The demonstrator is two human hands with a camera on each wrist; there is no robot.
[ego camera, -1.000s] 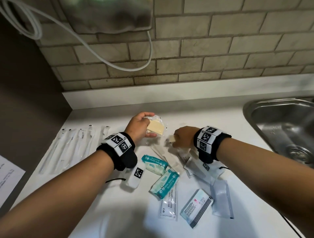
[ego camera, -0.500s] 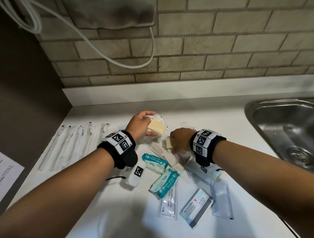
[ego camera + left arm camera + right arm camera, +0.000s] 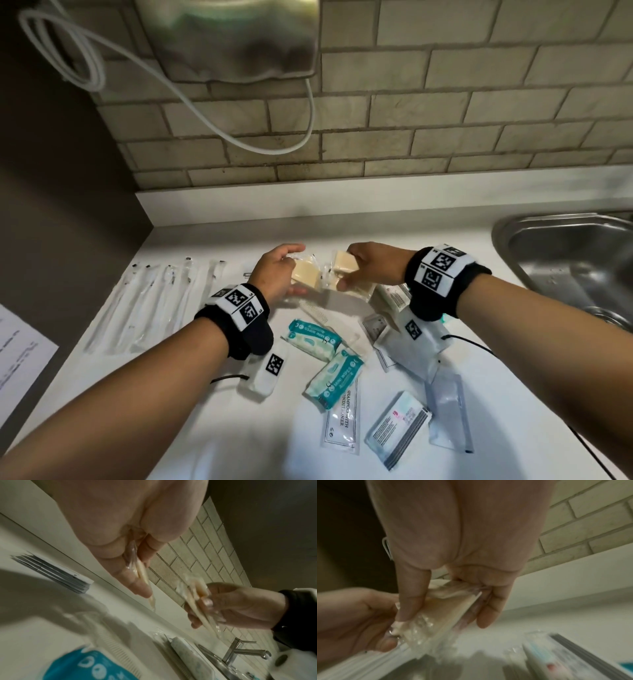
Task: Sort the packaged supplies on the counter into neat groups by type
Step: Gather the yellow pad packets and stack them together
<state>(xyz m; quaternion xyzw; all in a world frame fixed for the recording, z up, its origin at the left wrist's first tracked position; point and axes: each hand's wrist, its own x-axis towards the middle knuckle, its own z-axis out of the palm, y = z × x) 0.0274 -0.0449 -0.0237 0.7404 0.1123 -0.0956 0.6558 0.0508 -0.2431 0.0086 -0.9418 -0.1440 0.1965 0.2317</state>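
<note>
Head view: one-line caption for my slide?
Both hands, left and right, hold wrapped soaps above counter.

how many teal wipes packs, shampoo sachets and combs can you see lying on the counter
teal mini wipes packs: 2
shampoo sachet: 1
comb: 1
total: 4 in view

Left hand [image 3: 274, 274] grips wrapped soap bar [image 3: 306, 277]; right hand [image 3: 373, 263] grips second soap bar [image 3: 346, 262], above counter [image 3: 205, 428].
</note>
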